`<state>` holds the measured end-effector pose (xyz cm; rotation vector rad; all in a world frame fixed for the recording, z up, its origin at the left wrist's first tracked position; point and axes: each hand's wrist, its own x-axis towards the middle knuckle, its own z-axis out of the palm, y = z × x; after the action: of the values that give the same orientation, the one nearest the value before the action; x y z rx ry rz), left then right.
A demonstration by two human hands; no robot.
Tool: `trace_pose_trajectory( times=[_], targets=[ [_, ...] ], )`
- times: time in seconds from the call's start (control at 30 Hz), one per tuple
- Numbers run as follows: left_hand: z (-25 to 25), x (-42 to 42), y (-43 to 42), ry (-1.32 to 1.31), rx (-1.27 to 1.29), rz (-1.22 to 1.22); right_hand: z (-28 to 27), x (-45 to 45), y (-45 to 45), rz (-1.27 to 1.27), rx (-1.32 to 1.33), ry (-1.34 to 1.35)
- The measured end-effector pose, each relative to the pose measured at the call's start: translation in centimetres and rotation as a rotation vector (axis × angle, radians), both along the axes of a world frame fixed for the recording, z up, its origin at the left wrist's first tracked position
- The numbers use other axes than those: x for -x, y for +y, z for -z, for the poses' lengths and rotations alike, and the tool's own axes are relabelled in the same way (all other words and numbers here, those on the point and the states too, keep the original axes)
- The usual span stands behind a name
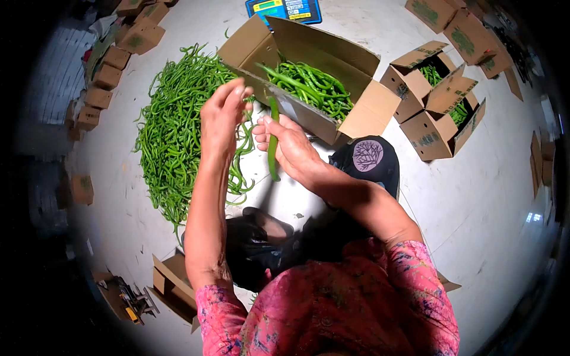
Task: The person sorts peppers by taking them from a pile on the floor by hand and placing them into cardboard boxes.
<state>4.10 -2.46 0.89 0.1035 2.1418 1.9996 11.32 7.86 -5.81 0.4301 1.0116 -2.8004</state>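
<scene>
Pinching one long green chili pepper [273, 155] in the right hand [290, 143], with thumb pressed over the middle and fingers curled against the far side. Just left of the pepper's upper end, bent fingers drawn in toward the thumb on the left hand [221, 115]; cannot tell from this angle if gripping anything between the tips. Held clear of the pale floor [469, 202], in the gap between the loose pepper heap [175, 136] and the open cardboard carton [326, 48], lengthwise to the view and slightly curved. Judging by looks, light, fairly stiff and smooth-skinned, so perhaps a little slippery under a slack pinch, and likely to snap if bent hard or bruise if squeezed. Best taken around the thicker middle or close to the stem, with light pressure and no load on the thin tip. Tangled thickly in the heap, so probably easier to draw out singly than by the handful. Lying below the carton's rim, more peppers [317, 86]; past it, a digital scale [286, 12]; off to the right, two smaller open cartons [409, 95] with green peppers inside.
</scene>
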Motion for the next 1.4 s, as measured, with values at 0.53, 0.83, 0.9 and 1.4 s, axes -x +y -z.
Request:
trace_pose_trajectory(
  times=[0.53,0.83,0.9,1.4],
  targets=[
    [2.5,-7.1,-4.7,-0.085,-0.007,0.031,-0.6,-0.1,0.7,0.04,-0.145,0.042],
    [-1.4,-3.1,-6.6,0.007,-0.246,-0.019,-0.1,-0.6,1.1,0.086,-0.268,0.004],
    [-2.4,-2.1,-5.8,0.033,-0.279,-0.012,0.1,-0.9,0.3,-0.002,-0.269,-0.063],
    [0.8,2.9,-1.7,-0.133,0.081,0.251,1.4,-3.8,-2.0,-0.536,-1.026,0.41]
  ],
)
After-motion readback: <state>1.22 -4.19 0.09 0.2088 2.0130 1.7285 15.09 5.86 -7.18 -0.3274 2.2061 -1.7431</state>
